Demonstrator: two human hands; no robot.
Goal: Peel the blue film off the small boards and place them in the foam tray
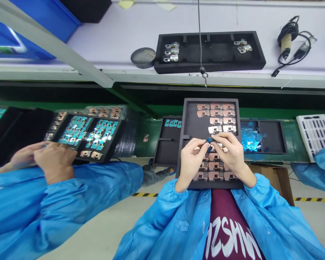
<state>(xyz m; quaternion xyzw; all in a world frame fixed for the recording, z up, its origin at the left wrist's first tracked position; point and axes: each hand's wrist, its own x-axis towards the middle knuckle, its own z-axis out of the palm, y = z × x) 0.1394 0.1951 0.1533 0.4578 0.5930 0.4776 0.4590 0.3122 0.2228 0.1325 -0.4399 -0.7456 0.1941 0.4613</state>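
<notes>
My left hand (191, 159) and my right hand (232, 153) meet over a black foam tray (191, 117). Fingertips of both pinch a small dark-blue piece (208, 140); it is partly covered, and whether it is a coated circuit board or loose film I cannot tell. Beneath them the tray carries rows of small copper-coloured circuit boards (216, 166), some hidden by my hands. To the right, shiny blue film scraps (250, 139) lie heaped in another black tray (273, 135). On the left a lower black tray (164, 151) has a few teal boards (173, 123) along its top.
A co-worker's hands (55, 159) work at left beside a tray of teal boards (101, 133). A hook on a cord (205, 77) hangs ahead. The shelf bears a long black tray (195, 57), a round dish (143, 57) and a corded tool (286, 45). A white rack (304, 124) stands right.
</notes>
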